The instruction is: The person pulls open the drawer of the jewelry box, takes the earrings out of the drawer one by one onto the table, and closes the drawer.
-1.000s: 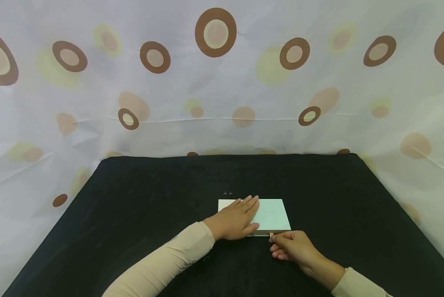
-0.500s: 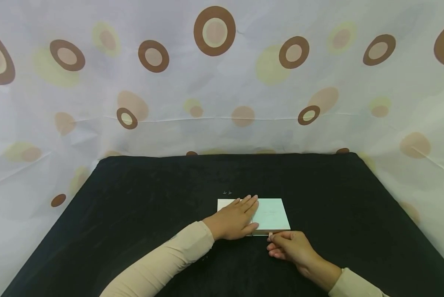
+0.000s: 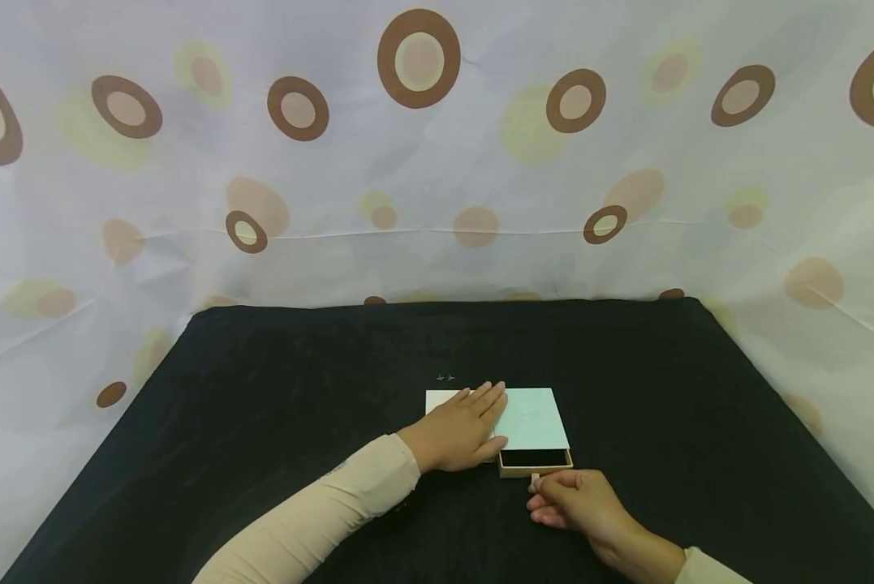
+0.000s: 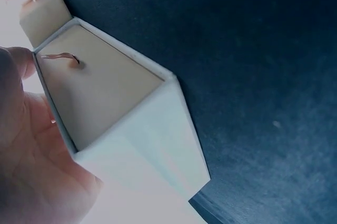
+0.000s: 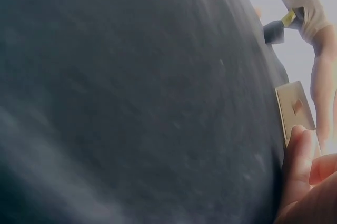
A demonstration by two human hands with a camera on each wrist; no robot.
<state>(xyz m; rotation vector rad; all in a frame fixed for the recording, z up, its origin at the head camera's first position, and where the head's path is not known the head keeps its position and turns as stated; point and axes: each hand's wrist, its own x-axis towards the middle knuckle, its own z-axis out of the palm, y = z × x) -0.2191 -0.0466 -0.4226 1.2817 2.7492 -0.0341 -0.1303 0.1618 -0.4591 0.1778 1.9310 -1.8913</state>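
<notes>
A low pale mint-and-white box (image 3: pixel 535 418) with two side-by-side drawers sits on the black cloth. My left hand (image 3: pixel 454 430) lies on its top with fingers straight, covering much of the left half. The right drawer (image 3: pixel 517 472) sticks out partway toward me, showing a black inside. Below its front, my right hand (image 3: pixel 575 503) pinches a small pale ribbon tab (image 3: pixel 535 478) between thumb and forefinger. In the left wrist view the left drawer (image 4: pixel 100 87) sits flush in the box, its ribbon pull (image 4: pixel 62 56) hanging free.
Two tiny silvery pieces (image 3: pixel 445 377) lie on the cloth just behind the box. Black cloth (image 3: pixel 298 381) covers the table on all sides of it. A white curtain (image 3: pixel 437 178) with brown and yellow circles hangs beyond the far edge.
The right drawer has slid out toward me, and my right hand has moved back with its tab. My left hand stays on the box top.
</notes>
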